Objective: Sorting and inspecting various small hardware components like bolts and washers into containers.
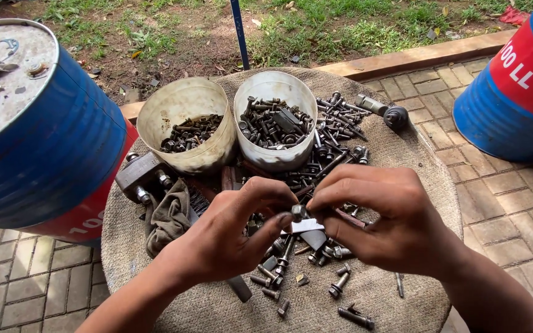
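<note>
Nut sits pinched between your left hand thumb and forefinger, touching your right hand fingertips; both hands are closed narrow on it, above the bolts.

Bright dappled daylight, sharp, edges bowed

two tubs behind loose bolts on table

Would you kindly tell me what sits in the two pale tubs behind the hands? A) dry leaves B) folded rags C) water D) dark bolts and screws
D: both pale tubs hold heaps of dark bolts and screws, like those scattered over the round surface.
</note>
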